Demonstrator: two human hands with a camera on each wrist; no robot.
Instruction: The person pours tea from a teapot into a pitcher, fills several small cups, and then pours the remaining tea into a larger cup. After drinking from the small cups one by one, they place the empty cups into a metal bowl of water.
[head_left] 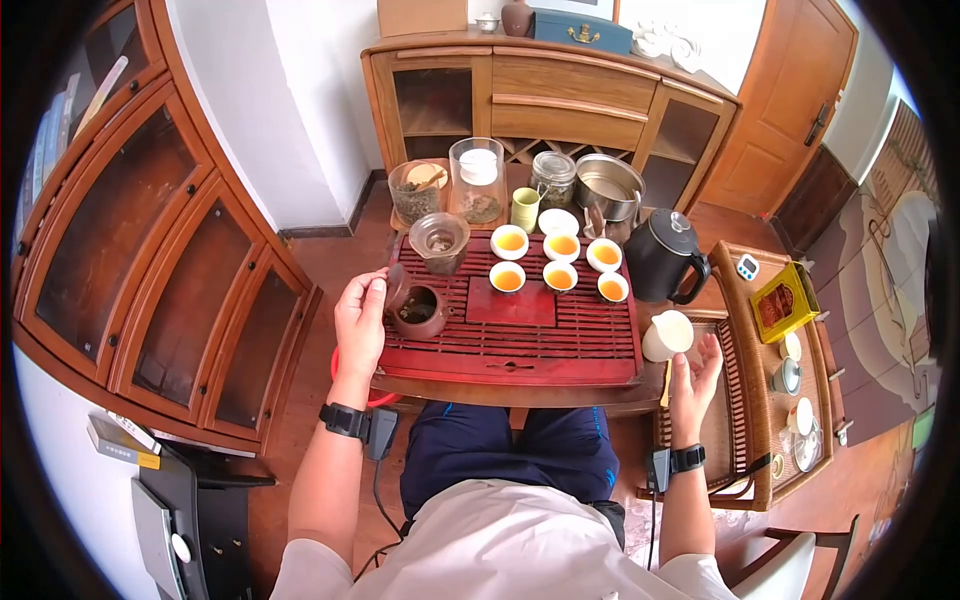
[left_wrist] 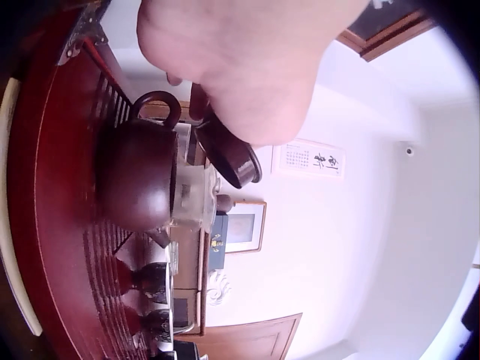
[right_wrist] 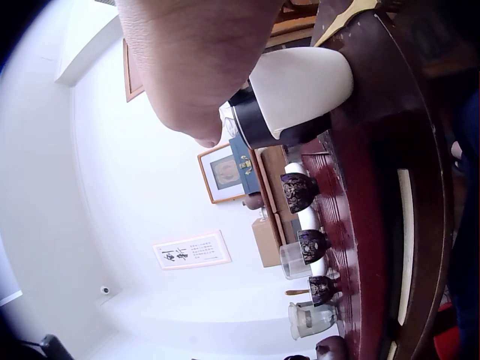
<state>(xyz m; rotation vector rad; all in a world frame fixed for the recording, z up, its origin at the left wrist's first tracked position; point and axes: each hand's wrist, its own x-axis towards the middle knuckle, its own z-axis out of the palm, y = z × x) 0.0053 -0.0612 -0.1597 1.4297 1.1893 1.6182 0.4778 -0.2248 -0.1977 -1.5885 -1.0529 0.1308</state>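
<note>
In the head view my left hand [head_left: 359, 325] pinches the teapot's dark lid [head_left: 397, 288] just beside the uncovered brown teapot [head_left: 420, 312] on the red tea tray [head_left: 510, 367]. The left wrist view shows the lid [left_wrist: 227, 154] tilted above and to the side of the teapot [left_wrist: 139, 176]. My right hand [head_left: 693, 388] has its fingers extended next to the white pitcher [head_left: 668, 336], right of the tray; in the right wrist view the pitcher [right_wrist: 304, 86] stands upright, and whether the hand touches it is unclear. Several cups of amber tea [head_left: 510, 242] sit on the tray.
Behind the teapot stands a glass strainer vessel [head_left: 439, 243]. Glass jars [head_left: 477, 180] and a metal pot [head_left: 610, 187] line the back. A black kettle [head_left: 667, 255] stands at the right, beside a wicker cart [head_left: 760, 480]. A wooden utensil [head_left: 666, 384] lies below the pitcher.
</note>
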